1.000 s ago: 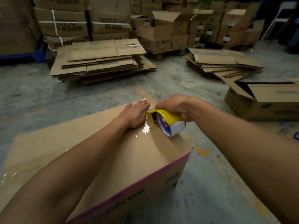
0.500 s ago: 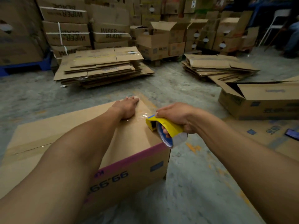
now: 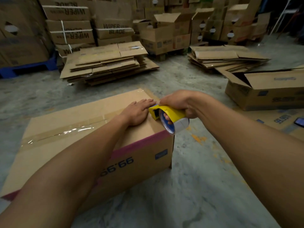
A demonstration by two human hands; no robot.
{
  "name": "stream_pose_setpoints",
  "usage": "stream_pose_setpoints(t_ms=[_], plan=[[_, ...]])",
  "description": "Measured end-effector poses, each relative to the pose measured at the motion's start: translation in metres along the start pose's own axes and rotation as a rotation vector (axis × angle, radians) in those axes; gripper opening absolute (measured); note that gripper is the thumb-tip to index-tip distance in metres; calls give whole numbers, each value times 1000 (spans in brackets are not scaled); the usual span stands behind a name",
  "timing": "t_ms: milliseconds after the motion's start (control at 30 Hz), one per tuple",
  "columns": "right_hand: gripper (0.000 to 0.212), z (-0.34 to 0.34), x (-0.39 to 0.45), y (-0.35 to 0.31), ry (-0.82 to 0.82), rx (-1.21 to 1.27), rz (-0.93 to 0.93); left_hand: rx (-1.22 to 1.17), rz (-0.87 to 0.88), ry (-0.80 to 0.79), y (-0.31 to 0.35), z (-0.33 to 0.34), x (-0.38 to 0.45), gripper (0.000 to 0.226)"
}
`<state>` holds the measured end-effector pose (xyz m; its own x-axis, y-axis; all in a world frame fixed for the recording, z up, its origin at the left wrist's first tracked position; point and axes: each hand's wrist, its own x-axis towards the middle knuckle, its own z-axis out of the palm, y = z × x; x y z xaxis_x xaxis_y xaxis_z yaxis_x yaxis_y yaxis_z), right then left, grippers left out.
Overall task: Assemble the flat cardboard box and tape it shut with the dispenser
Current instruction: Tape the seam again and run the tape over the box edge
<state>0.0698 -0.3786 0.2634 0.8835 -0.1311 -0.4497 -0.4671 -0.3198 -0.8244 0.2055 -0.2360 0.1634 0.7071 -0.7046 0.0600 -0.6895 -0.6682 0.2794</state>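
A closed cardboard box (image 3: 69,122) with a pink stripe and "99.99" printed on its side stands on the concrete floor before me. Clear tape (image 3: 54,134) runs along its top seam toward the right end. My left hand (image 3: 136,112) lies flat, fingers together, on the box top near its right edge. Right beside those fingers, my right hand (image 3: 181,104) grips the yellow tape dispenser (image 3: 167,116), whose blue and white roll hangs past the box's right edge. The dispenser's front touches the top near my left fingertips.
An open cardboard box (image 3: 266,92) sits on the floor at right, with a dark phone (image 3: 299,121) on flat cardboard near it. Stacks of flattened boxes (image 3: 108,63) (image 3: 227,58) lie ahead. Piled cartons (image 3: 113,28) and a blue pallet (image 3: 28,68) line the back.
My left hand slid from the far right corner back along the tape, beside the dispenser. The dispenser stays at the box's right edge. My view drew back and more of the box side shows.
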Motion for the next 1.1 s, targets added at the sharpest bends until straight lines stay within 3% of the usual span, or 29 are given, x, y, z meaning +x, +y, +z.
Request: stream_pose_setpoints(t_ms=[167,367,467,633,867,1100], plan=[[36,-4,-22,26,10,44,-44,5,1,-15,-2,0,2,47],[22,-5,-44,47,41,127,-44,53,-21,-60,2,-5,1,49],[26,-1,-45,53,96,189,-77,118,-39,-93,12,-5,-6,51],[31,3,-40,54,135,196,-121,73,181,-91,31,7,-33,49],[35,6,-44,58,137,215,-107,57,199,-101,23,4,-27,60],[41,2,-72,76,87,235,-83,91,216,-114,24,4,-28,57]])
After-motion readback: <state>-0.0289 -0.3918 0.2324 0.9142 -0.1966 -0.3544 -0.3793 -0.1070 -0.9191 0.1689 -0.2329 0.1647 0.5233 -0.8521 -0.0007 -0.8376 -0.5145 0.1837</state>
